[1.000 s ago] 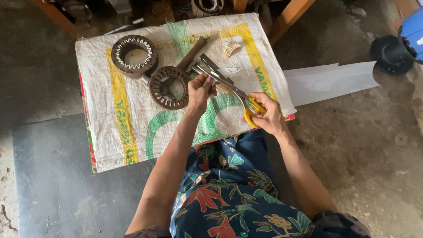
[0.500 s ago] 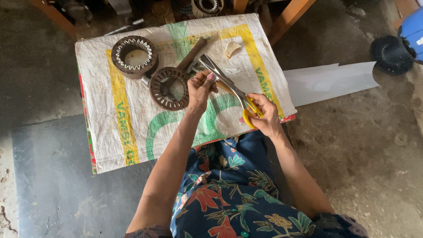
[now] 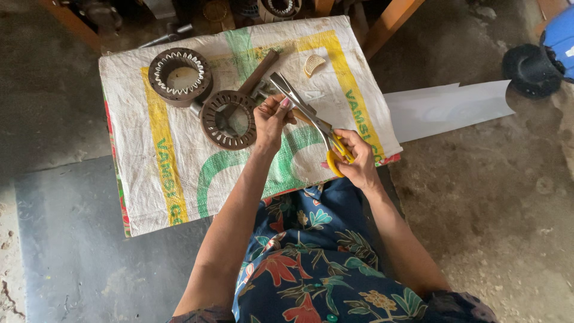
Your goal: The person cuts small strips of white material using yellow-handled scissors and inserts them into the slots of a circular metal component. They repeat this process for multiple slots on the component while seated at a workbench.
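My right hand (image 3: 354,160) grips the yellow handles of a pair of scissors (image 3: 304,111), whose metal blades are parted and point up-left over a white woven sack (image 3: 161,167). My left hand (image 3: 271,119) is closed on something small and thin right at the blades; what it pinches is too small to make out. Just left of that hand lies a brown slotted metal ring (image 3: 228,119). A second ring with pale inserts in its slots (image 3: 180,76) sits further up-left.
A hammer-like tool with a wooden handle (image 3: 260,70) lies above the rings. A small pale curved piece (image 3: 313,63) rests near the sack's top. A white sheet (image 3: 445,107) lies on the floor to the right, beside a dark round object (image 3: 529,69).
Both hands stay at the scissors; the right hand has shifted slightly left and down, and the blades stand a little steeper.
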